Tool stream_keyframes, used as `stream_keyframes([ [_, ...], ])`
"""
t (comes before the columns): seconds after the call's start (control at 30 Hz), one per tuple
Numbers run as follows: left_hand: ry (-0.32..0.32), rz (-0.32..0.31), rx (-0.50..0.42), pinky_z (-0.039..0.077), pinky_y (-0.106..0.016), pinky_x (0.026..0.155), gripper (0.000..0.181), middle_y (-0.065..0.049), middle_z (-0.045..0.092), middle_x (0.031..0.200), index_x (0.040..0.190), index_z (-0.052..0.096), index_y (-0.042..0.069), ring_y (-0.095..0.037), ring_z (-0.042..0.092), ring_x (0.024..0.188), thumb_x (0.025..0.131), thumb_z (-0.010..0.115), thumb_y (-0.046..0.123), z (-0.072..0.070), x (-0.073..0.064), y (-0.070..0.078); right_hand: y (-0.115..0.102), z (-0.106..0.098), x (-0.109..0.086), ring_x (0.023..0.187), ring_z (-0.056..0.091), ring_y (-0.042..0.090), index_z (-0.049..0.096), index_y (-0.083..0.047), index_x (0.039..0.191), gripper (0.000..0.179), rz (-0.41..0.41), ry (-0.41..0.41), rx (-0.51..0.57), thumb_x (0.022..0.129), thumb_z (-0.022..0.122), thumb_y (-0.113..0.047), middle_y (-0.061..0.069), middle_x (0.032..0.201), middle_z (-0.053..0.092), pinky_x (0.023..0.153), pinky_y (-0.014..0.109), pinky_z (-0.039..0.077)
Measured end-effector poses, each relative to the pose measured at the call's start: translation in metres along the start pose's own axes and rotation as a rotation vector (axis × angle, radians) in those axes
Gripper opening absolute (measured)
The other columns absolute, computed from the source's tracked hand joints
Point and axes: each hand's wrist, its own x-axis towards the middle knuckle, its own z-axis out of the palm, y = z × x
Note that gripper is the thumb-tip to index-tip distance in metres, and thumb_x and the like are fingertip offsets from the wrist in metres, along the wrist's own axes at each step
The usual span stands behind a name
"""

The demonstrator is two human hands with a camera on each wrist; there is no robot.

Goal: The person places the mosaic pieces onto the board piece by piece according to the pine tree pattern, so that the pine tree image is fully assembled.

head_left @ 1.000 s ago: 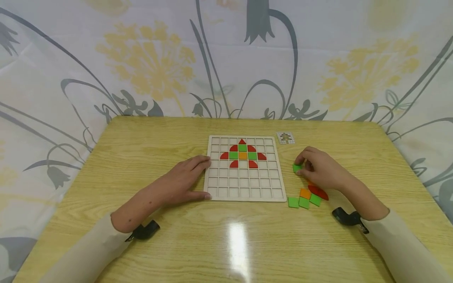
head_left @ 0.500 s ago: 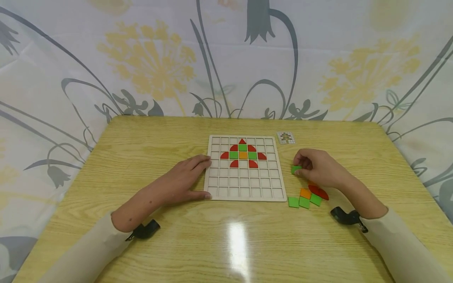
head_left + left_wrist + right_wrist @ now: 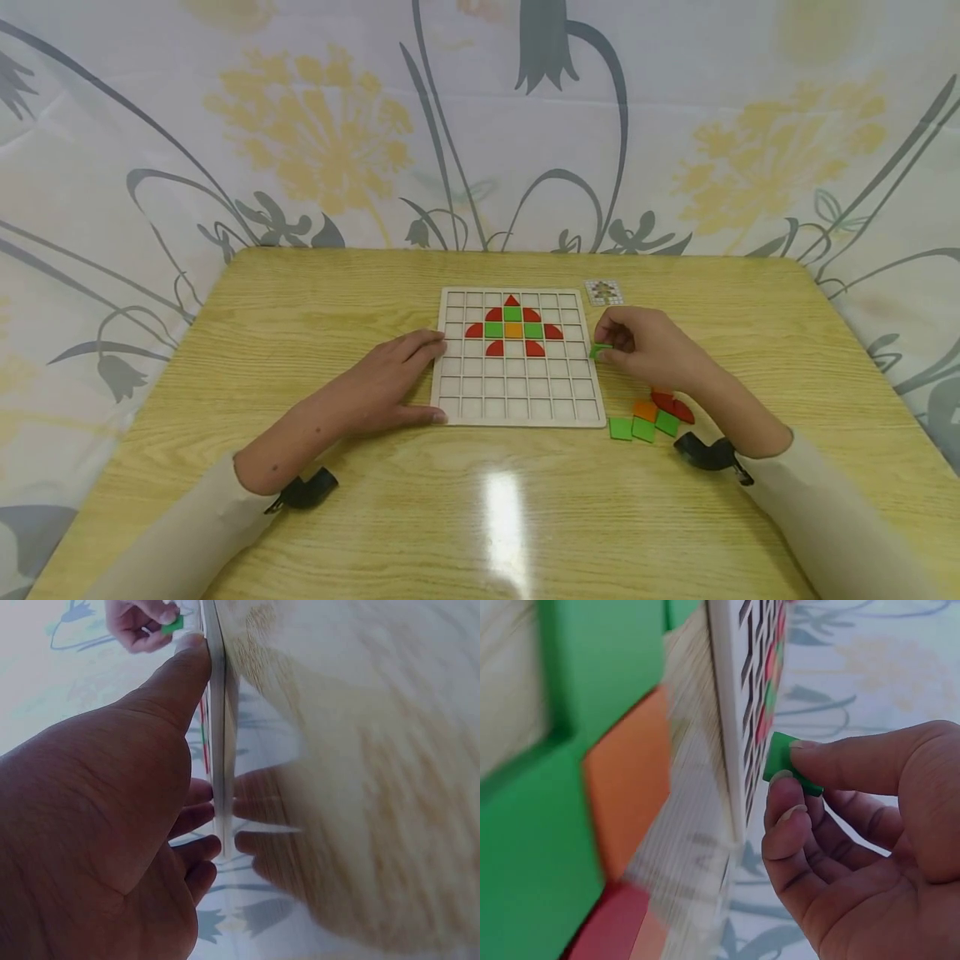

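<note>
With the person at 6 o'clock, the gridded board lies flat on the table, squared up so its rows run across in front of them. The left hand is at the board's 9 o'clock edge, fingers extended and thumb near the 8 o'clock corner. Its grip closes round nothing and only touches the rim, probably to keep the board from sliding.

The right hand is at 3 o'clock, its grip pinching a green square between thumb and fingertips. That square is by the 3 o'clock rim; whether it touches the board I cannot tell. Holding it near 1 edge presumably keeps most of it clear of the fingers.

On the board, a red triangle sits towards 12 o'clock, above 3 green tiles, 1 orange tile and 6 rounded red tiles. Each has its own cell, whose borders likely stop it drifting.

A small printed card lies beside the board at 2 o'clock, seemingly set there to be readable. Loose pieces, green, orange and red, lie close together at 4 o'clock, apparently within the right hand's easy reach.
</note>
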Motion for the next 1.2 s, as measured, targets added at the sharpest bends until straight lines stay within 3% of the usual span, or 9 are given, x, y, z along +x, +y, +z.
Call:
stream_keyframes([
  [0.3,-0.003,-0.003,-0.01,0.032,-0.058,0.124,0.099,-0.014,0.029,0.171,0.166,0.033,0.004,-0.035,0.032,0.157,0.095,0.073,0.061,0.0,-0.001,0.001,-0.021,0.011,0.016,0.082,0.059,0.02,0.068,-0.006,0.1,0.011,-0.031,-0.019,0.037,0.094,0.073,0.003,0.003,0.091,0.067,0.075,0.03,0.052],
  [0.87,0.007,0.001,-0.017,0.032,-0.057,0.124,0.098,-0.013,0.029,0.172,0.166,0.034,0.005,-0.034,0.032,0.157,0.095,0.073,0.06,0.002,-0.001,-0.002,-0.037,0.036,0.044,0.08,0.06,0.018,0.069,-0.004,0.101,0.011,-0.104,-0.009,0.071,0.093,0.07,0.004,0.005,0.091,0.068,0.072,0.031,0.052],
  [1.2,0.007,0.002,-0.015,0.033,-0.057,0.124,0.098,-0.013,0.029,0.172,0.166,0.034,0.004,-0.034,0.032,0.157,0.095,0.072,0.061,0.001,-0.001,-0.002,-0.051,0.048,0.056,0.082,0.062,0.018,0.07,-0.004,0.103,0.01,-0.095,-0.033,0.087,0.096,0.071,0.003,0.006,0.095,0.07,0.076,0.036,0.054],
])
